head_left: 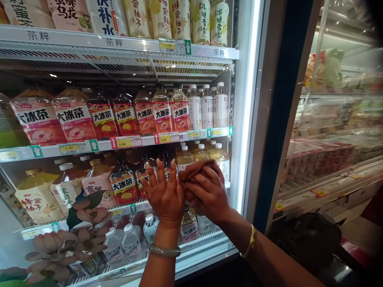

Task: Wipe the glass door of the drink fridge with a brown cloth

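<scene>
My left hand (167, 195) is raised with its fingers spread, its palm toward the glass door of a drinks cooler. Nothing is held in it. Close on its right, my right hand (208, 191) presses a brown cloth (199, 169) against or just before the same glass; whether it touches cannot be told. Fingers bend over the cloth, and its lower part is hidden by the hand. Behind the glass, iced tea bottles (122, 185) and yellow-capped bottles (33, 199) stand on a shelf. A bangle (164, 250) circles the left wrist, a gold bracelet (253, 241) the right.
A lit door edge (249, 99) and dark frame (289, 99) border the cooler on the right. Beyond it stands an open chilled display (323, 159) with packaged goods. Flower decals (85, 239) mark the lower left glass. A dark object (305, 243) sits at lower right.
</scene>
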{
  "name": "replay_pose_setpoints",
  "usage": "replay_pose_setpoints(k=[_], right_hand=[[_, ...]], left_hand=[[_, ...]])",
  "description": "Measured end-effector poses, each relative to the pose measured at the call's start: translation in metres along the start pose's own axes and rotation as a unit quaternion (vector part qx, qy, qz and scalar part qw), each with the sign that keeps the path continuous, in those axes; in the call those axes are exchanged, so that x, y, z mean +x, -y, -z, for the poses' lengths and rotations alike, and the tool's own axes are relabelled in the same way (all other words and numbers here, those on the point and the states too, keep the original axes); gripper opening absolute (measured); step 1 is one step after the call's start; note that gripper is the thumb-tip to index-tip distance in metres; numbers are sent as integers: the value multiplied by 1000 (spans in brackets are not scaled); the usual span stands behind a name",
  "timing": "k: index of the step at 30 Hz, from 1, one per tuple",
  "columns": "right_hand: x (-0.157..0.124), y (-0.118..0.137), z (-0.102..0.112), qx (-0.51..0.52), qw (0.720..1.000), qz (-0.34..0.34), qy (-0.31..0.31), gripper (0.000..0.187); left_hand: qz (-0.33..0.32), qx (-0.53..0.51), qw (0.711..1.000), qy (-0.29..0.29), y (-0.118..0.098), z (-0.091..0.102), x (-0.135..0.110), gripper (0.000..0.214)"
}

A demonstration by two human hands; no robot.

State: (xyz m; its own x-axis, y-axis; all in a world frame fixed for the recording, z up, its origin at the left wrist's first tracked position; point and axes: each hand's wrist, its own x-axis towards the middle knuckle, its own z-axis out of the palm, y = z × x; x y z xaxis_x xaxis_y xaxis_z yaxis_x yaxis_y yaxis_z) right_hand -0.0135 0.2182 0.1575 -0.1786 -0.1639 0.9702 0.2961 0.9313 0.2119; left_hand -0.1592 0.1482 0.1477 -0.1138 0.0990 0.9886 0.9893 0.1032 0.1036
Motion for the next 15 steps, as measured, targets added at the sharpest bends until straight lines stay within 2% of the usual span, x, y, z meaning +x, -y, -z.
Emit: replay_pose_setpoints(k=[2,3,5,7,8,11,13,15], right_hand=[[-19,-10,12,2,1000,-7,6,16],[-21,-16,17,-4,1000,-31,5,15],[-10,-25,21,-22,994,-107,-22,16],[12,-27,15,-41,981,-175,-68,18],[23,-24,9,-46,978,-187,-83,19],[32,-6,-8,-35,990,-125,-53,21],[14,5,-12,-16,998,-58,-22,20],[-16,8,-6,-8,999,-31,-10,20]], left_hand=[[-1,-6,1000,7,0,0,0,64],[-1,-7,1000,11,0,0,0,65],[0,-4,1000,14,1,0,0,66],[0,4,1000,15,0,0,0,65],[0,7,1000,14,0,0,0,65],[-2,11,1000,12,-1,1,-2,64],[-7,9,1000,13,-1,2,-4,64],[-7,9,1000,22,-1,4,-8,64]])
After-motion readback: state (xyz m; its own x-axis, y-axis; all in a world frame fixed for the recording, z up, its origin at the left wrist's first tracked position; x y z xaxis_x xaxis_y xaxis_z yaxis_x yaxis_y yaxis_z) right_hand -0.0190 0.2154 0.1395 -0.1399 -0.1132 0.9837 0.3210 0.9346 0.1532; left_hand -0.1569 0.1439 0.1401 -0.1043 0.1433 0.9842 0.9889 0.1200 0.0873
